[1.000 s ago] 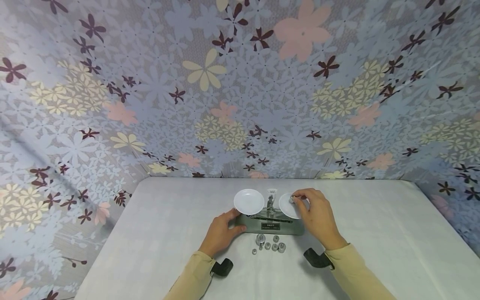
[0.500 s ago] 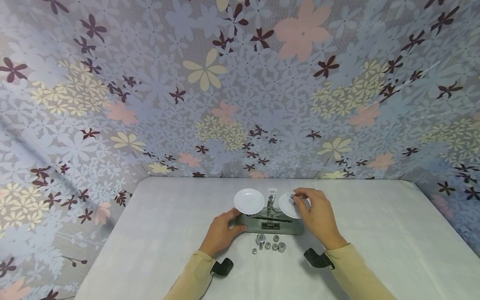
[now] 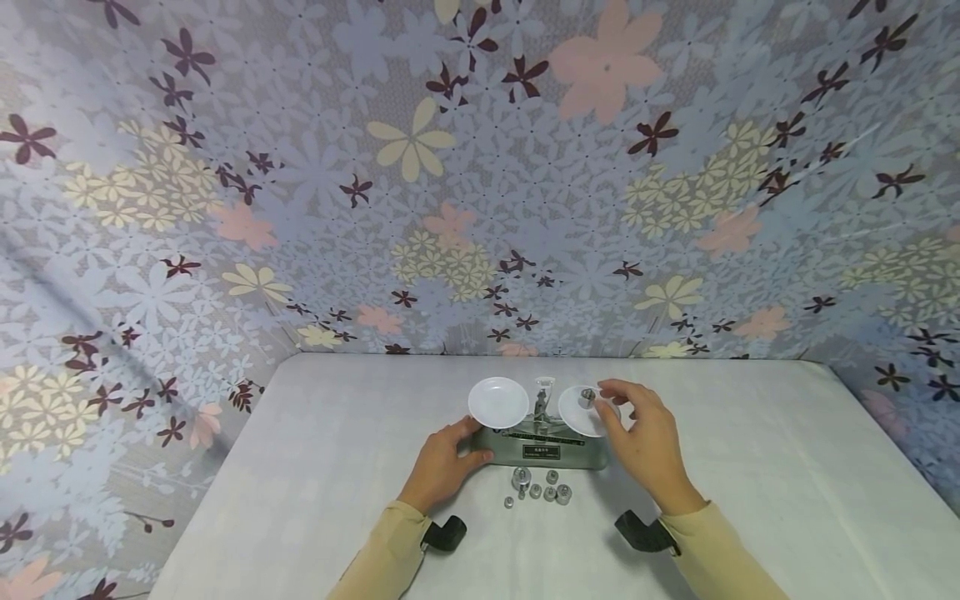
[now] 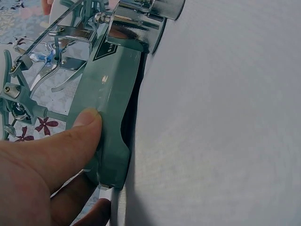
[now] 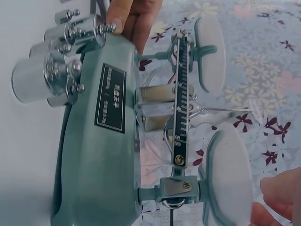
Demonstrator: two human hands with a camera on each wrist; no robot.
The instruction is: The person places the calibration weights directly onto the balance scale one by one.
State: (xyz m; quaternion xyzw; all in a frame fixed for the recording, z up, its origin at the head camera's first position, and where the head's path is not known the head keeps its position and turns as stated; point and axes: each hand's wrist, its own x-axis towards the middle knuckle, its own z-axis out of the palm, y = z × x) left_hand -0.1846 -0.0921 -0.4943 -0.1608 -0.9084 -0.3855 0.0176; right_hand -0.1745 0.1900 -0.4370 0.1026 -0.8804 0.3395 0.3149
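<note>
A: Start with the head view. Where's the weight (image 3: 587, 397)?

B: Upright near the middle of the right pan (image 3: 572, 419) on the balance (image 3: 506, 451), which stands toward the far edge of the table (image 3: 300, 467).

A: And the right hand (image 3: 648, 442)?

B: At the pan's right rim, thumb and forefinger parted. I see a gap between them and the weight, so it pinches nothing. I'd lift it away gently to the right, so that no fingertip knocks the weight or tips the pan.

A: What do the pans carry?

B: The right one carries that weight; the left pan (image 3: 498, 403) shows plain white. The loose weights (image 3: 536, 492) cluster on the table, along the balance's near edge.

A: Left wrist view?

B: The left hand (image 4: 42, 172) grips the balance's left end, thumb pressed on the green face, other fingers bent round the end. A light, steady hold seems best; a shove could jolt the pans.

A: Right wrist view?

B: Both pans are edge-on, contents hidden. The right fingertips are just beside the nearer rim; whether they touch it, I can't tell.
</note>
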